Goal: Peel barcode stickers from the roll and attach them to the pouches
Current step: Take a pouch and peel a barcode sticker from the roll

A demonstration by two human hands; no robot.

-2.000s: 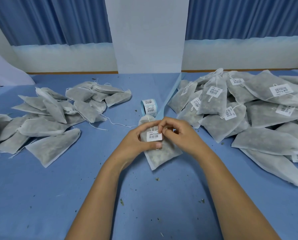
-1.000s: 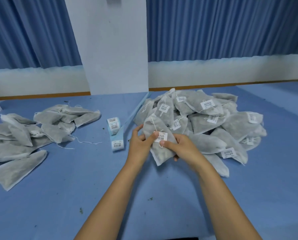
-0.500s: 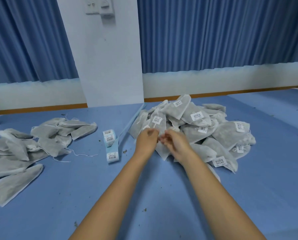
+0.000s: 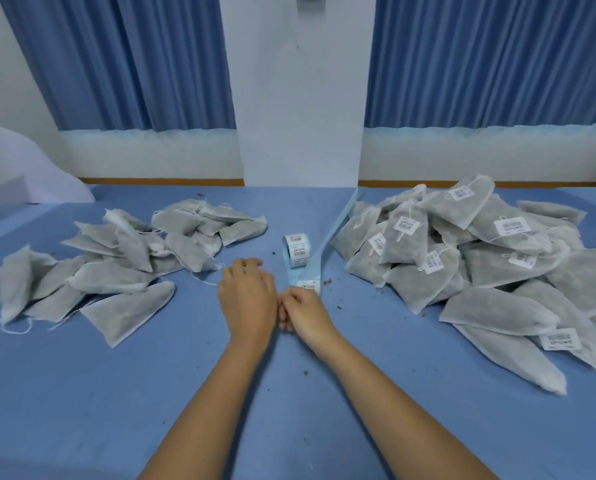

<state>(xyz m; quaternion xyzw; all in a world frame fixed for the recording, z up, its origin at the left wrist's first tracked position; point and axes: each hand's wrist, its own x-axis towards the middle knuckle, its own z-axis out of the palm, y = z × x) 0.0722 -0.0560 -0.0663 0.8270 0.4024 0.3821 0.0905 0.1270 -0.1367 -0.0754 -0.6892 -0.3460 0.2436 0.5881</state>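
While one sticker roll [image 4: 297,249] stands between the unlabelled pile [image 4: 116,268] and the labelled pile [image 4: 462,251], our left hand [image 4: 248,296] lies palm-down, released; our right hand [image 4: 305,315] curls near the liner strip [image 4: 337,232] end; we cannot tell its grip.

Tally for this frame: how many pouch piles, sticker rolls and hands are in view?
Pouch piles: 2 (unlabelled pile, labelled pile)
Barcode sticker roll: 1
Hands: 2 (left hand, right hand)
Total: 5

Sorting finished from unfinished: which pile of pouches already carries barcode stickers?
The right pile: white barcode stickers show on many of its pouches, while the left pile shows only bare grey pouches.
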